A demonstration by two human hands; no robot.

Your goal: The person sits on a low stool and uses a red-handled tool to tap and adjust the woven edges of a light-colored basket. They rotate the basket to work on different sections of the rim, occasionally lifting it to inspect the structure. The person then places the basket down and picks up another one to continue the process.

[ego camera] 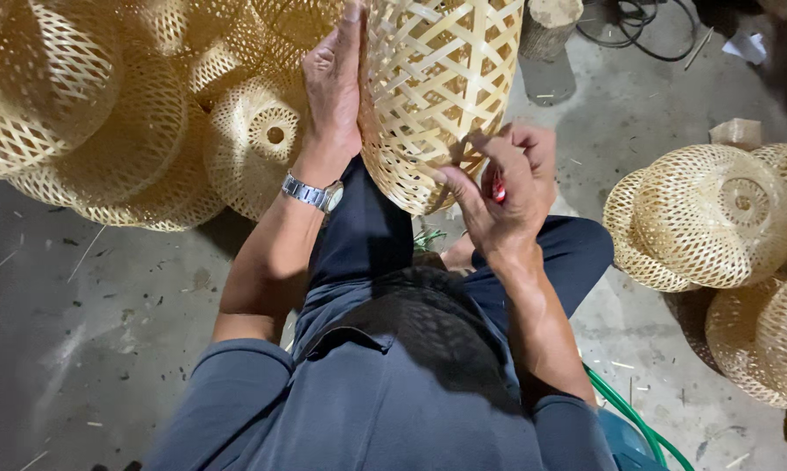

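The right hand point(507, 196) pinches the lower rim of an open-weave bamboo basket point(437, 87), fingers curled around a small red tool point(498, 187). The left hand point(334, 87) lies flat and open against the basket's side, a metal watch point(311, 194) at the wrist. The basket is held above the knees. Rounded woven bamboo shades are heaped at the concrete floor's point(88, 305) far-left corner point(132, 122) and along its right edge point(716, 218).

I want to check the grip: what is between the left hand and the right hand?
In the head view, the woven bamboo basket lies between the left hand and the right hand; both touch it.
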